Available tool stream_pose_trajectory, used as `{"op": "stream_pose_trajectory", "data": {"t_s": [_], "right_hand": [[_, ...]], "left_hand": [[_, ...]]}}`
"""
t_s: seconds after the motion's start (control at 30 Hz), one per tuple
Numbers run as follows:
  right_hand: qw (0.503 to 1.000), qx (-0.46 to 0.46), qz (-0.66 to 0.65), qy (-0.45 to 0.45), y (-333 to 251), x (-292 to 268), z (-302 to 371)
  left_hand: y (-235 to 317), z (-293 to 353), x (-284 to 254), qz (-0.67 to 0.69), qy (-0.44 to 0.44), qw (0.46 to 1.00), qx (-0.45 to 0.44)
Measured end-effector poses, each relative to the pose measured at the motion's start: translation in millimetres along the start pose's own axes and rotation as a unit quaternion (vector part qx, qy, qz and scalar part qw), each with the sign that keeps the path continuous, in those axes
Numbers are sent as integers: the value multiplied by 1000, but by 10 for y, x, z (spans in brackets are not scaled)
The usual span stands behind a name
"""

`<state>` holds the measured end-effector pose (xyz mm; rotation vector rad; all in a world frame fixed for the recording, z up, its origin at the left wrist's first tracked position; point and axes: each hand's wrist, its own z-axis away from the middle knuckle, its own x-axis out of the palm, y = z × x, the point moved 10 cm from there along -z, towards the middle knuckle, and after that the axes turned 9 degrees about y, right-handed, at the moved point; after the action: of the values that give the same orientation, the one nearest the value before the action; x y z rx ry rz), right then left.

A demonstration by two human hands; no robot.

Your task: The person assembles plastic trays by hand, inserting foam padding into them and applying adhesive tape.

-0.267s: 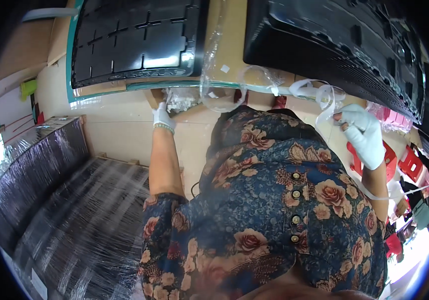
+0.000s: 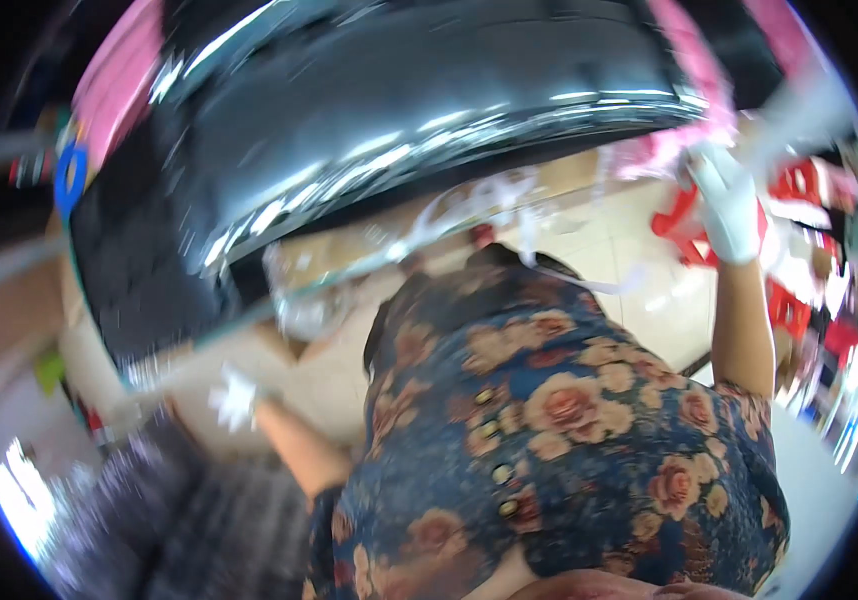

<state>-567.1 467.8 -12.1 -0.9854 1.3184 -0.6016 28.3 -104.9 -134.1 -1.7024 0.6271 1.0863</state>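
My right hand [image 2: 724,203], in a white glove, is raised at the right end of a wide stack of black plastic trays [image 2: 429,110]. Its fingertips are beside bunched pink plastic film [image 2: 694,60], but blur hides whether they grip it. Lower on the left, my left hand [image 2: 236,398], gloved in white too, reaches out with spread fingers and holds nothing. It hangs just below the corner of a dark flat tray [image 2: 124,290]. A clear curled plastic strip [image 2: 489,200] lies along the near table edge.
A blue ring-shaped roll [image 2: 70,178] is at the far left. Dark film-wrapped goods [image 2: 239,525] stand low on the left. Right of me are a red plastic stool [image 2: 684,230] and another red stool [image 2: 787,308]. A clear bag [image 2: 314,310] hangs below the table edge.
The view has swung round and blurred, with the tray stack now spanning the front. My left hand has moved out sideways from the table edge. My right hand has left the clear strip.
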Motion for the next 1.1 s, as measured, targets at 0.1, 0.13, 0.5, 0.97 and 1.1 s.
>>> {"op": "stream_pose_trajectory", "data": {"t_s": [0.1, 0.13, 0.5, 0.97, 1.1], "right_hand": [[979, -73, 124, 147, 155, -388, -312], [966, -105, 178, 158, 226, -437, -346], [871, -313, 376, -48, -65, 610, -319], [980, 22, -185, -68, 177, 326, -561], [980, -52, -192, -13, -239, 142, -760]], "left_hand": [[-361, -668, -650, -181, 217, 951, 127], [-472, -265, -1410, 45, 270, 962, 9], [444, 1032, -5048, 697, 407, 457, 374], [2065, 4616, -5547, 361, 65, 286, 885], [2400, 5108, -5093, 158, 250, 277, 914]]}}
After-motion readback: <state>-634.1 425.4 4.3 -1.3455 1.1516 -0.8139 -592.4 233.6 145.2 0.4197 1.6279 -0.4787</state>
